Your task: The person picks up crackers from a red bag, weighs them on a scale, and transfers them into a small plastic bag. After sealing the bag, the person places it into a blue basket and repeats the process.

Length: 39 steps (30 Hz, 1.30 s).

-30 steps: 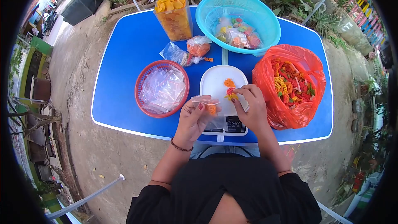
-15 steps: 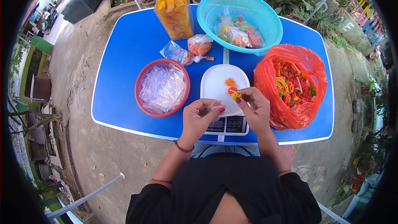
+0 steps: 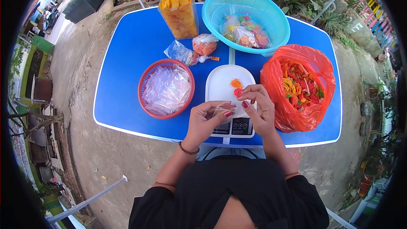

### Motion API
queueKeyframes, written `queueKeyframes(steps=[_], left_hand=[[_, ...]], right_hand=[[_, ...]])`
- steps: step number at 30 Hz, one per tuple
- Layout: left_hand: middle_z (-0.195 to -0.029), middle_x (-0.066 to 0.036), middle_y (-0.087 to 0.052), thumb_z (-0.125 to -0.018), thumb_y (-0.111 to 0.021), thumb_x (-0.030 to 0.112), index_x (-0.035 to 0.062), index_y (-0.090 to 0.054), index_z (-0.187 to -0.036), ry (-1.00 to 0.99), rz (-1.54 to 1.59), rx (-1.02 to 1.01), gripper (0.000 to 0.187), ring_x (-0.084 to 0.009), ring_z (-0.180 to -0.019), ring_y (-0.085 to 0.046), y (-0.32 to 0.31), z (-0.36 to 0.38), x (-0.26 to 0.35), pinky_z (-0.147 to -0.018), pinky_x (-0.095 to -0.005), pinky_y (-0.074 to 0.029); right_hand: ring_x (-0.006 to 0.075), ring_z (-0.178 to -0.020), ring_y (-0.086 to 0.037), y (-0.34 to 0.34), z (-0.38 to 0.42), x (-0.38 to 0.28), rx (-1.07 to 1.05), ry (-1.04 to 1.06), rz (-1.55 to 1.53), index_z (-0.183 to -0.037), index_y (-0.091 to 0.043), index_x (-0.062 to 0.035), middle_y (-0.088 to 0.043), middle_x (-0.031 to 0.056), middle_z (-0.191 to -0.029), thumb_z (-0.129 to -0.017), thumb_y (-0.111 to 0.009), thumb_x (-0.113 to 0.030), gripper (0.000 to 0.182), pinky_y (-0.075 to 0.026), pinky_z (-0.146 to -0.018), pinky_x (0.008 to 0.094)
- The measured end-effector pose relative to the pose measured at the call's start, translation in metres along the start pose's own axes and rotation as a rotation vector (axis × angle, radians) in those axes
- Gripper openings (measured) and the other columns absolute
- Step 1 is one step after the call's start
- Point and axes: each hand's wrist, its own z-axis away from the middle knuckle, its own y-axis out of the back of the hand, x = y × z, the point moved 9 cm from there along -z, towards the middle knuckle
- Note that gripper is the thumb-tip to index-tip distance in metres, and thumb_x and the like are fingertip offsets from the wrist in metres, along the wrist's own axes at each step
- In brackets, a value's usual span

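Over the front of a white kitchen scale [image 3: 216,85], my left hand [image 3: 204,121] pinches a small clear plastic bag [image 3: 224,108]. Close beside the bag is my right hand [image 3: 262,112], its thumb and fingers apart with nothing visible between them. Its fingertips overlap a red snack piece [image 3: 238,92] on the scale's plate in this view. Just behind that lies an orange snack piece [image 3: 236,82]. An orange-red plastic bag [image 3: 271,78] full of colourful snack pieces [image 3: 299,85] stands right of the scale.
Left of the scale sits a red basket [image 3: 141,101] of clear bags [image 3: 166,89]. Behind are a tub of yellow chips [image 3: 182,19], a tied bag of orange contents [image 3: 204,46] and a turquoise basin [image 3: 212,21] with filled packets [image 3: 246,36]. All stand on a blue table [image 3: 123,59].
The yellow piece that my right fingers held is out of sight, and those fingers have parted. My left hand has shifted slightly right with the clear bag.
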Motion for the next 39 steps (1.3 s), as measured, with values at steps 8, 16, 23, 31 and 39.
queueKeyframes(steps=[8, 16, 23, 31, 39], left_hand=[[-0.128, -0.02, -0.066, -0.103, -0.059, 0.024, -0.0018, -0.056, -0.134, 0.029, 0.653, 0.007, 0.04, -0.0295, -0.111, -0.069, 0.007, -0.003, -0.019, -0.088, -0.0383, -0.06], [-0.111, -0.017, -0.073, -0.101, -0.062, 0.017, -0.0028, -0.066, -0.122, 0.049, 0.286, 0.067, 0.03, -0.0219, -0.096, -0.073, 0.01, -0.003, -0.017, -0.076, -0.0301, -0.061], [-0.088, -0.003, -0.074, -0.092, -0.076, 0.01, -0.0022, -0.073, -0.113, 0.017, -0.154, 0.117, 0.025, -0.0032, -0.074, -0.065, 0.008, 0.0, -0.005, -0.064, -0.0188, -0.053], [-0.103, -0.009, -0.075, -0.096, -0.071, 0.012, -0.004, -0.069, -0.121, 0.071, 0.001, -0.001, 0.03, -0.0092, -0.088, -0.069, -0.008, 0.003, 0.002, -0.073, -0.0225, -0.057], [-0.097, -0.006, -0.073, -0.101, -0.065, 0.02, -0.0041, -0.066, -0.126, 0.062, -0.004, -0.025, 0.034, -0.0059, -0.081, -0.065, -0.008, 0.0, -0.006, -0.068, -0.0217, -0.056]], right_hand=[[0.0297, -0.092, -0.055, -0.009, 0.002, 0.012, 0.025, 0.151, 0.789, -0.103, -0.074, -0.0062, -0.062, 0.0089, -0.106, -0.08, -0.073, -0.005, 0.023, -0.048, -0.082, 0.0394], [0.0252, -0.087, -0.064, -0.002, 0.001, 0.016, 0.056, 0.092, 0.433, -0.101, -0.072, -0.0027, -0.067, 0.01, -0.099, -0.089, -0.067, 0.004, 0.014, -0.053, -0.08, 0.0339], [0.0141, -0.082, -0.063, -0.001, 0.001, 0.008, 0.09, -0.144, -0.25, -0.097, -0.072, -0.0038, -0.069, 0.0087, -0.103, -0.09, -0.068, 0.005, 0.012, -0.05, -0.075, 0.0251], [0.023, -0.096, -0.052, -0.01, -0.005, -0.021, -0.203, 0.148, 0.284, -0.089, -0.075, -0.0076, -0.065, 0.0049, -0.105, -0.084, -0.077, -0.017, 0.011, -0.042, -0.083, 0.0359], [0.0256, -0.1, -0.046, -0.02, 0.0, -0.03, -0.258, 0.192, 0.422, -0.088, -0.076, -0.0091, -0.058, 0.0084, -0.118, -0.086, -0.075, -0.025, 0.017, -0.041, -0.089, 0.0376]])
